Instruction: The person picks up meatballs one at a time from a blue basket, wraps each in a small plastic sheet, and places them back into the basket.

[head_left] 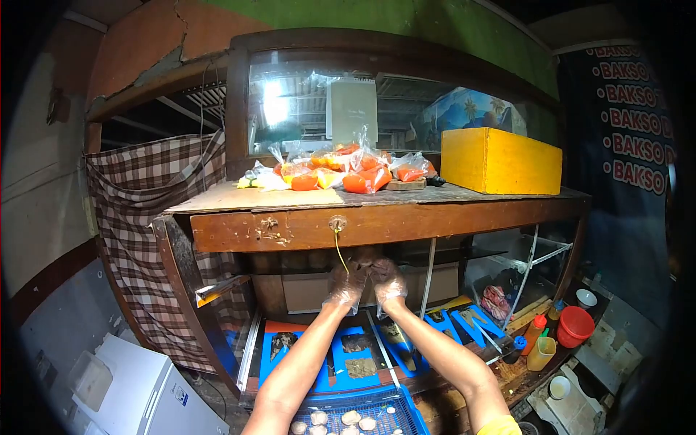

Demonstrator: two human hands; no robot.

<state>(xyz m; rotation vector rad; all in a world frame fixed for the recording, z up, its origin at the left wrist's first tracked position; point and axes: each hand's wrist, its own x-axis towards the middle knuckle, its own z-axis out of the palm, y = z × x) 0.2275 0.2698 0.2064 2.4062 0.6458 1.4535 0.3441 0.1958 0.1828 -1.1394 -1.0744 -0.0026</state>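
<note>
My left hand (346, 284) and my right hand (387, 278) are both in clear plastic gloves. They are raised close together in the shadow under the wooden counter's front board (406, 222). The fingers of both hands look curled in toward each other; whatever they hold is too dark to make out. A yellow cord (339, 246) hangs from the board's lock beside my left hand. Below my forearms stands a blue plastic basket (403, 403) holding several round, pale pieces (351, 417). Blue cut-out panels (333, 364) line the cabinet behind the basket.
Bags of orange-red liquid (366, 179) lie on the countertop, left of a yellow box (500, 161). Sauce bottles (535, 335) and a red container (575, 326) stand at lower right. A white appliance (145, 384) is at lower left, near a checked curtain (156, 246).
</note>
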